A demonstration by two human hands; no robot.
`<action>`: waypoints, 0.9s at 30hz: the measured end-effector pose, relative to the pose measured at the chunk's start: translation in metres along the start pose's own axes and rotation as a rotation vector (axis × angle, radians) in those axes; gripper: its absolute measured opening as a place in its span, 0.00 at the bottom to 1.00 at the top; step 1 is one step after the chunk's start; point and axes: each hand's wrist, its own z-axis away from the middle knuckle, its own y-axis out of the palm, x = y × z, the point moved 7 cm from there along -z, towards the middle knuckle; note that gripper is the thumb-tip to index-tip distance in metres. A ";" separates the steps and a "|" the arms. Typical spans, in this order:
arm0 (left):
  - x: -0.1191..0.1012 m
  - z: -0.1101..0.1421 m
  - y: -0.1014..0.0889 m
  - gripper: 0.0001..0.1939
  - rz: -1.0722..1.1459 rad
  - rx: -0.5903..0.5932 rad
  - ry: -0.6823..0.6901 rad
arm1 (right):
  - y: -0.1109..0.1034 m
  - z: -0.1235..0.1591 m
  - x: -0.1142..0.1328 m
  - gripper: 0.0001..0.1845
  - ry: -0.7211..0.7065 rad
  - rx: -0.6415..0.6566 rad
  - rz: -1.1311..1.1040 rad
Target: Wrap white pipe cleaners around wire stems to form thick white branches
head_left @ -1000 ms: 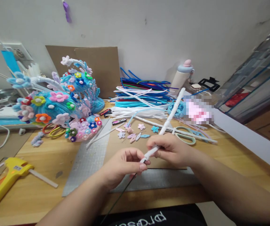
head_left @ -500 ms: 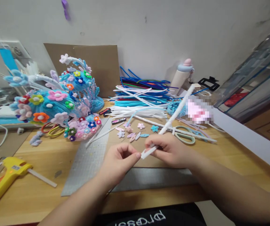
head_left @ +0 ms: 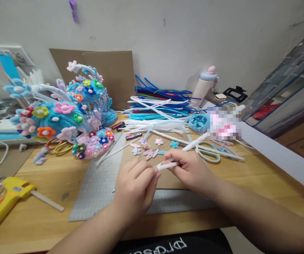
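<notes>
My right hand [head_left: 191, 171] is closed around a white wrapped stem [head_left: 196, 141], which points away to the far right across a blurred pink patch. At the stem's near end, my left hand [head_left: 136, 185] is closed, its thumb and fingertips pinching the white strip beside my right fingers. The exact tip is hidden by the left fingers. Just beyond the hands lie small fuzzy pieces, among them a pink flower [head_left: 159, 141] and a blue flower [head_left: 174, 144]. Scissors with pale green handles [head_left: 218, 157] rest under the stem, right of my right hand.
A pile of pipe cleaners [head_left: 157, 126] lies at the back, with a white bottle [head_left: 203, 86] to its right. Blue flower-covered fuzzy models [head_left: 55, 118] stand at left. A yellow glue gun [head_left: 15, 188] lies front left. A grey cutting mat [head_left: 90, 194] is under my hands.
The stem has tipped down from steep to lower, its far end swinging right. My left hand has rolled over, its back now facing up. The dark thin wire below it is no longer visible.
</notes>
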 end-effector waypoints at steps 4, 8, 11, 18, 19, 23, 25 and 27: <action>0.012 -0.004 0.000 0.06 0.119 -0.014 -0.085 | 0.003 0.002 0.000 0.03 -0.001 0.030 -0.027; 0.026 -0.003 0.006 0.09 0.264 0.041 -0.279 | 0.005 0.004 0.004 0.03 -0.035 0.053 -0.044; 0.029 -0.002 0.011 0.09 0.291 0.105 -0.344 | 0.005 0.004 0.008 0.04 -0.066 0.046 -0.038; 0.025 -0.004 0.017 0.09 0.203 0.110 -0.234 | 0.010 0.003 0.005 0.04 -0.045 0.123 -0.089; 0.023 -0.004 0.019 0.13 0.221 0.122 -0.214 | 0.011 0.003 0.005 0.04 -0.048 0.137 -0.107; 0.020 -0.001 0.031 0.08 0.229 0.269 -0.219 | 0.014 0.002 0.005 0.04 -0.062 0.171 -0.145; 0.022 0.002 0.035 0.08 0.196 0.336 -0.281 | 0.014 0.001 0.004 0.04 -0.065 0.189 -0.157; 0.024 0.003 0.036 0.08 0.216 0.359 -0.337 | 0.014 0.000 0.003 0.04 -0.069 0.214 -0.157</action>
